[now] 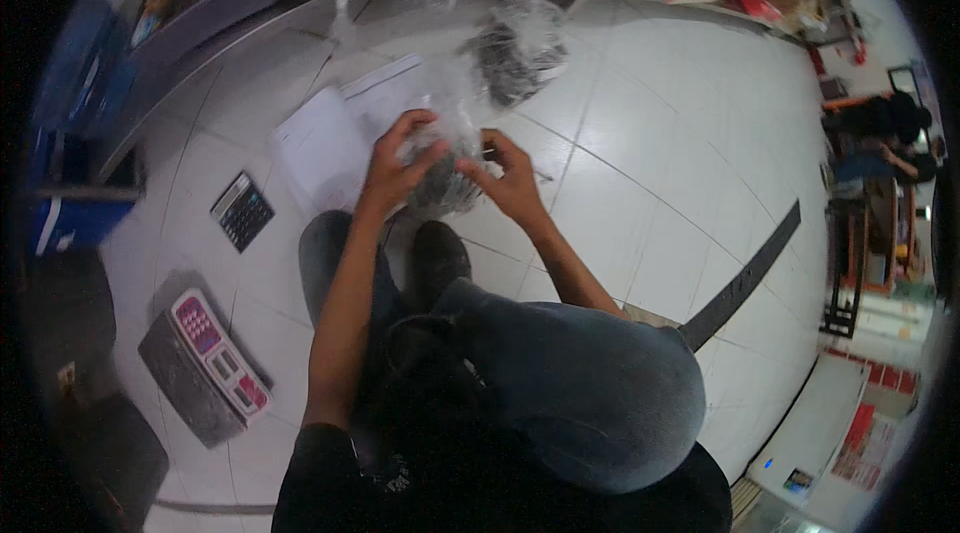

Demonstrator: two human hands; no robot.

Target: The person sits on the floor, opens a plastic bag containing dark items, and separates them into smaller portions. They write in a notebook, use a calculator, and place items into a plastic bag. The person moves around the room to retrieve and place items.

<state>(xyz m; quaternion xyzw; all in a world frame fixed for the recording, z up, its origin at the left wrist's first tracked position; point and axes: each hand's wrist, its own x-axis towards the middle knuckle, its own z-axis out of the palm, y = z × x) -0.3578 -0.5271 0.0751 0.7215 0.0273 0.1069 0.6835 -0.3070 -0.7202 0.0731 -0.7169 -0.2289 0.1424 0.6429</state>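
Crouching, with one denim knee [620, 383] large at the lower centre of the frame. Holding a clear bag [445, 191] of dark contents at the centre, just past a dark shoe [440, 253]: left hand [402, 165] curled narrow on the plastic; right hand [512, 181] close against the other side, thumb near fingers, hard to tell whether gripping or only touching. Apparently filled already, but with loose film above and no visible knot, so perhaps not yet closed. Lying beside it, open papers [325, 143]; toward the left, a calculator [241, 211]; at lower left, a scale [205, 368], apparently unloaded. Sitting beyond, at upper centre, a second clear bag [518, 53], also filled. Farther still, a shelf [235, 38] across the upper left and people [885, 128] at the right edge.
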